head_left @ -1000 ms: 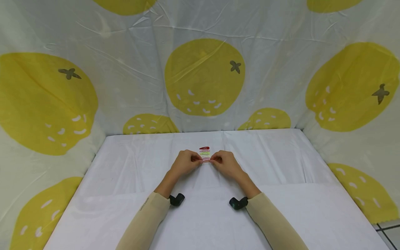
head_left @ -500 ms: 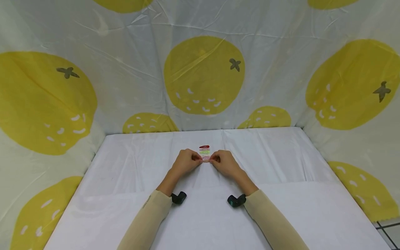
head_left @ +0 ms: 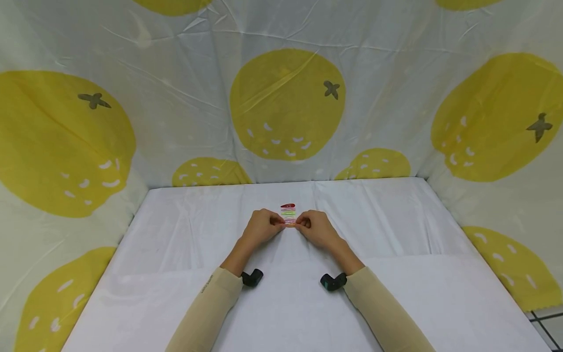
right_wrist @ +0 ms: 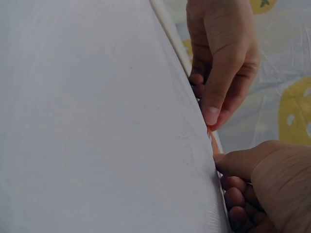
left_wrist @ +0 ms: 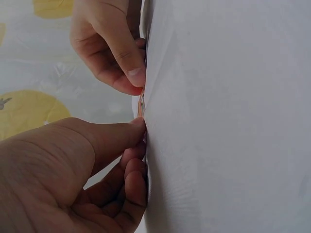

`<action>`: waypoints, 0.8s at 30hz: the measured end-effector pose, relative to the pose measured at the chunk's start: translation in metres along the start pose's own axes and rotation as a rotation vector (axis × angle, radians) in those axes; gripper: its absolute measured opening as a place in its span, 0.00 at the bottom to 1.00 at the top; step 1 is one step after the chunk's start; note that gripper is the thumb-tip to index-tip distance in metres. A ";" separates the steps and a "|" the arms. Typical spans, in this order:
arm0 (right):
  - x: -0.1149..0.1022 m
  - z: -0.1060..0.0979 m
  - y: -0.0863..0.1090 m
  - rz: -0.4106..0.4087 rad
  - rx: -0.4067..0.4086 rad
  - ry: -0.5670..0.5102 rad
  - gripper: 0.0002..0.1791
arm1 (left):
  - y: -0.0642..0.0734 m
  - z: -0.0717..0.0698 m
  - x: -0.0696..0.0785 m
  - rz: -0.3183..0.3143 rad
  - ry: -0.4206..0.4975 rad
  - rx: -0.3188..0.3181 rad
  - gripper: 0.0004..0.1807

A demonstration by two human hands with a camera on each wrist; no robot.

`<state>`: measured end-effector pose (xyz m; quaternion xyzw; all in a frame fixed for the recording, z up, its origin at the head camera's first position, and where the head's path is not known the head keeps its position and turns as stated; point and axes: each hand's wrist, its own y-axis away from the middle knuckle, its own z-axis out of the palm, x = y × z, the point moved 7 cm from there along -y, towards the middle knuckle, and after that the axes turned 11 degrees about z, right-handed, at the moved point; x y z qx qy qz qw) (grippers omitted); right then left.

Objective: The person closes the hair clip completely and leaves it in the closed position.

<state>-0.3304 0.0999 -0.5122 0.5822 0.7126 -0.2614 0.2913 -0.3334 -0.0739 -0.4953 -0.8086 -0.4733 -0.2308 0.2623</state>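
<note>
Small, slim hair clips lie one above another in a column (head_left: 288, 214) on the white cloth, in pink, yellow-green and other colours. A red teardrop-shaped snap clip (head_left: 288, 205) tops the column. At its near end is an orange hair clip (head_left: 290, 225), whose two ends are pinched between thumb and finger. My left hand (head_left: 262, 227) has the left end, my right hand (head_left: 320, 229) the right. Both wrist views show the orange clip (left_wrist: 140, 104) only as a thin strip between the fingertips, low at the cloth; its ends are hidden.
White cloth covers the table (head_left: 281, 313). A pale curtain (head_left: 176, 112) printed with yellow fruit stands behind and at both sides. Each wrist wears a small black camera (head_left: 252, 278). Floor tiles (head_left: 550, 325) show at the lower right.
The head view has tilted slightly, so the scene sits a little higher. Both hands keep nearly the same place at the column's near end; the orange clip shows more clearly between them.
</note>
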 end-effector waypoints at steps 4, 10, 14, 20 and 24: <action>0.001 0.001 0.000 0.008 0.000 0.007 0.03 | 0.000 0.000 0.001 0.006 0.003 -0.004 0.02; -0.001 0.001 -0.001 0.001 -0.007 -0.010 0.03 | 0.001 -0.002 0.002 0.002 -0.010 -0.001 0.03; -0.001 0.004 -0.002 0.001 -0.025 -0.006 0.04 | 0.002 -0.003 0.001 -0.005 -0.027 -0.005 0.02; 0.003 -0.002 0.002 0.000 -0.035 -0.035 0.06 | 0.004 -0.005 -0.002 0.007 -0.031 -0.003 0.05; 0.012 -0.012 0.007 0.012 -0.066 -0.050 0.09 | 0.016 -0.012 -0.010 -0.043 -0.005 0.011 0.08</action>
